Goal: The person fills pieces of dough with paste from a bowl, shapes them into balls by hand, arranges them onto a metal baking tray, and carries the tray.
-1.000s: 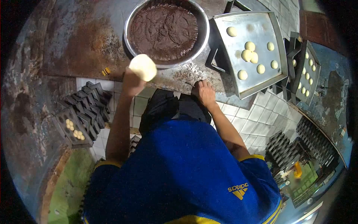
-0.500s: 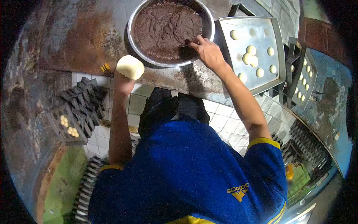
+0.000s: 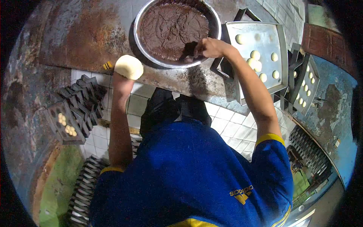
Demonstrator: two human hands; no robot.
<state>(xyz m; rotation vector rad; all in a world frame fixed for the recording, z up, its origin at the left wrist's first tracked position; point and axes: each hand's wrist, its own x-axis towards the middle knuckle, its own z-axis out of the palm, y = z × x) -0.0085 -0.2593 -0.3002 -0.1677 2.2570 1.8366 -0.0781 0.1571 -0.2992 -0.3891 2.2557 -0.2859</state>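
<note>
A flattened round of pale dough [image 3: 129,67] lies on my left hand [image 3: 122,84], at the table's front edge. The dough hides most of the fingers, which are closed around its underside. My right hand [image 3: 212,48] is over the near right rim of a metal bowl [image 3: 141,52], its fingers pinched together and pointing down into the bowl. A thin, partly shiny thing shows at those fingertips, too dark to name. Thick dark brown paste [image 3: 172,30] fills much of the bowl.
A metal tray [image 3: 281,38] with several dough balls stands right of the bowl on dark tins. Another tray [image 3: 315,85] of balls is farther right. At the left, a tin [image 3: 56,126] with small dough balls rests by stacked dark tins [image 3: 81,96]. A yellow-and-black object [image 3: 108,65] lies near the dough.
My right hand has risen from the table edge to the bowl, and its fingers have dipped toward the paste. My left hand has moved left with the dough. The view has shifted slightly.
</note>
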